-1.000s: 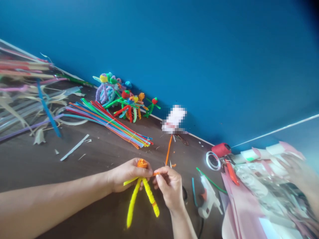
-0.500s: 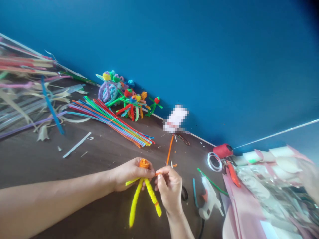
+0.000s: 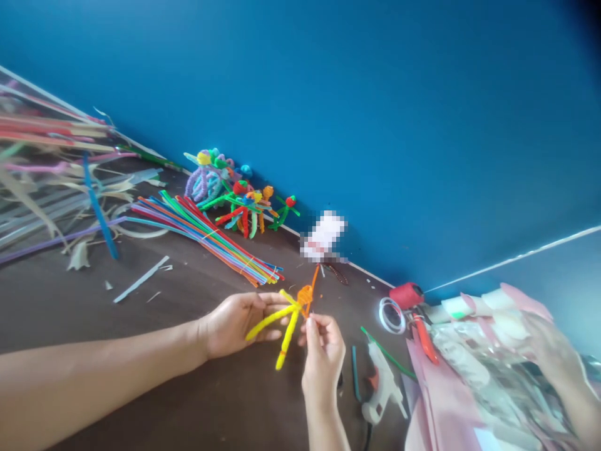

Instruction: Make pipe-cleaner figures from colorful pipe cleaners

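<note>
Between my hands is a small pipe-cleaner figure (image 3: 288, 332) with a coiled orange head and yellow wrapped limbs. A thin orange band circles the lower end of one leg. My right hand (image 3: 323, 354) is closed, thumb and fingers pinching the figure's orange arm just under the head. My left hand (image 3: 239, 326) is open, its fingers stretched out behind the yellow limbs; whether they touch the figure I cannot tell. Beyond the head an orange pipe cleaner (image 3: 315, 274) lies on the dark table (image 3: 188, 388).
A bundle of coloured pipe cleaners (image 3: 211, 235) lies left of several finished figures (image 3: 244, 200) by the blue wall. At right are a glue gun (image 3: 382, 382), red-handled pliers (image 3: 425, 338), a wire coil (image 3: 392, 315) and plastic packets. Another person's hand (image 3: 554, 351) reaches over the packets.
The figure has turned, its head swinging right toward my right hand and its legs pointing down-left. My left hand has loosened from the head and opened. The view has shifted slightly.
</note>
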`<state>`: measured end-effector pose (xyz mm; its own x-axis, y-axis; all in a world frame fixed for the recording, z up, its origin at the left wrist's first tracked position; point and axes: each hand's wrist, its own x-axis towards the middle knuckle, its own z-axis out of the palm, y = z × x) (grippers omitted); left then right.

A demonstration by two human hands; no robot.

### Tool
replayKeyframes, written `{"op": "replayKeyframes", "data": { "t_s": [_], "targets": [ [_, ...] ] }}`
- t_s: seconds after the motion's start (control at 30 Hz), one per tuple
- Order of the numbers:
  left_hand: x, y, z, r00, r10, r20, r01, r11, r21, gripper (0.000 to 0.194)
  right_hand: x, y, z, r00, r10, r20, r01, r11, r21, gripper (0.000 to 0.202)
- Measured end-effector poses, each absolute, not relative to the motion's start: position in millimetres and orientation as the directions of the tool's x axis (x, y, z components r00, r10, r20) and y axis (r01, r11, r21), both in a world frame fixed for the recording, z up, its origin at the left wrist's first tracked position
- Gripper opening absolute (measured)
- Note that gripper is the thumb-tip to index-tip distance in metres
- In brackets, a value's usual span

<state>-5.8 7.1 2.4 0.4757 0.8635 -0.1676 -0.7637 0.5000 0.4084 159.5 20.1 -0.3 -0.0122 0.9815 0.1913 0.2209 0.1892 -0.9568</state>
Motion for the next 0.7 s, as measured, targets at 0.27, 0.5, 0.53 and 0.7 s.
{"op": "replayKeyframes", "data": {
  "t_s": [0.27,0.5,0.53,0.7],
  "targets": [
    [3.9,0.6,2.4,0.201,0.969,-0.143,-0.568,0.234,0.789,0.017,164.4,17.9,7.8,-0.123,0.937,0.327,0.367,0.349,-0.862,0.019],
    [2.3,0.9,0.3,0.138,0.978,-0.155,-0.427,0.2,0.882,0.026,182.0,38.7,5.8,0.146,0.945,0.294,0.425,0.208,-0.881,0.022],
    [1.8,0.5,0.8,0.149,0.979,-0.14,-0.432,0.192,0.881,0.026,184.0,42.6,3.9,0.161,0.945,0.283,0.418,0.195,-0.888,0.023],
    [-0.6,-1.9,3.4,0.16,0.978,-0.131,-0.45,0.19,0.873,0.027,185.6,53.1,2.2,0.153,0.966,0.207,0.407,0.13,-0.904,0.023]
  ]
}}
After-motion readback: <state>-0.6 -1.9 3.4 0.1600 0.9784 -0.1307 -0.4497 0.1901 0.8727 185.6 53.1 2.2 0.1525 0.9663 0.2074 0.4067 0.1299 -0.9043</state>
